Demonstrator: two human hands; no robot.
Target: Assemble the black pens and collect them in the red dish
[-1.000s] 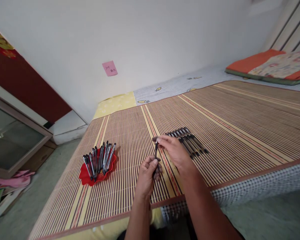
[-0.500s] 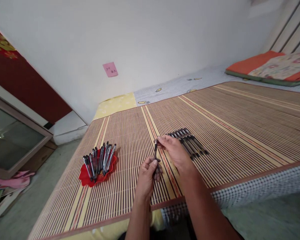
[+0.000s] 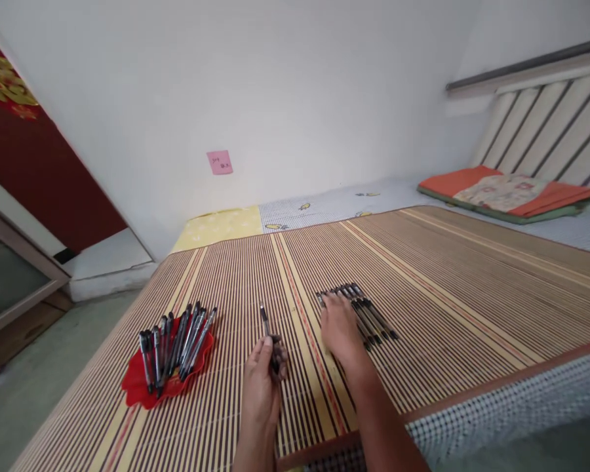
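Observation:
My left hand point(image 3: 263, 364) is closed around a black pen point(image 3: 265, 321), whose narrow bare tip points up and away. Its lower end is hidden in my fingers. My right hand point(image 3: 341, 328) reaches down to the left end of a row of pens point(image 3: 373, 318) lying side by side on the striped mat point(image 3: 240, 275). The right fingers are bent together at the row's upper edge; whatever is between them is hidden. Left of my hands, a red scalloped dish point(image 3: 135, 380) holds several clear-barrelled pens with black caps point(image 3: 191, 341).
The mat covers a bed with a checked sheet point(image 3: 324, 200) and a yellow cloth point(image 3: 221, 226). A folded orange and floral quilt point(image 3: 511, 190) lies at the far right. A white wall with a pink note point(image 3: 219, 162) stands behind. The bed's front edge runs close below my arms.
My right hand has left the pen's upper end and moved right and down to the row. My left hand keeps the pen, whose bare tip now shows. The view has shifted.

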